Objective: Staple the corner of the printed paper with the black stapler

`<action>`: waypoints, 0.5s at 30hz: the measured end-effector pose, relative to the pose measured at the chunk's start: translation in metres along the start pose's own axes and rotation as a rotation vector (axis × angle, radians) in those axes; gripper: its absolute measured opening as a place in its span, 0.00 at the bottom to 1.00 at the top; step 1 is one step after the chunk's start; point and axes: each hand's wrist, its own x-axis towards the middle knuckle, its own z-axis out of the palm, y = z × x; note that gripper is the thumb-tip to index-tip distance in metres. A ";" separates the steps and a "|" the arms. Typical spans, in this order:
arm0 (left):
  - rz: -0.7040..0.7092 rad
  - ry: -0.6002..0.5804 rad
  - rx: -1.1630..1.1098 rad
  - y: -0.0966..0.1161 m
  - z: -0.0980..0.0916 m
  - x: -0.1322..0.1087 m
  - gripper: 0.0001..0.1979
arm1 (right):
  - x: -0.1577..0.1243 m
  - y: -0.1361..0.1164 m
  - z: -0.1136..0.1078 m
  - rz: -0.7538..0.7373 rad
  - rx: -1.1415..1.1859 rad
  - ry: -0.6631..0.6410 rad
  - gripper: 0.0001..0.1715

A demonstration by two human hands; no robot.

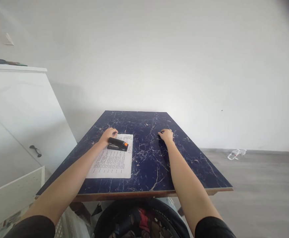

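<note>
A black stapler [118, 144] with an orange tip lies across printed sheets of paper [119, 165] on the left half of the dark blue marbled table [146, 172]. My left hand [109, 135] rests at the far left corner of the paper, just behind the stapler. Its fingers curl loosely, with a dark gap between thumb and fingers and no object visible in it. Right of the paper, my right hand [166, 135] lies on the bare tabletop. Thumb and fingers stay slightly apart there, with nothing visible between them.
At the left stands a white cabinet [18, 109] with a dark handle [35, 151]. A white wall [144, 59] rises behind the table. Crumpled clear plastic [236, 154] lies on the grey floor [258, 191] to the right.
</note>
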 end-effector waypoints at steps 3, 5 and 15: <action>-0.021 0.017 -0.052 0.005 0.003 0.000 0.11 | 0.002 0.005 0.007 0.014 0.037 -0.058 0.03; -0.041 0.028 -0.125 0.007 0.002 -0.001 0.11 | 0.001 -0.001 0.015 0.004 0.084 -0.079 0.04; -0.130 -0.290 -0.717 0.023 0.001 -0.010 0.26 | -0.055 -0.089 0.080 -0.176 0.527 -0.275 0.11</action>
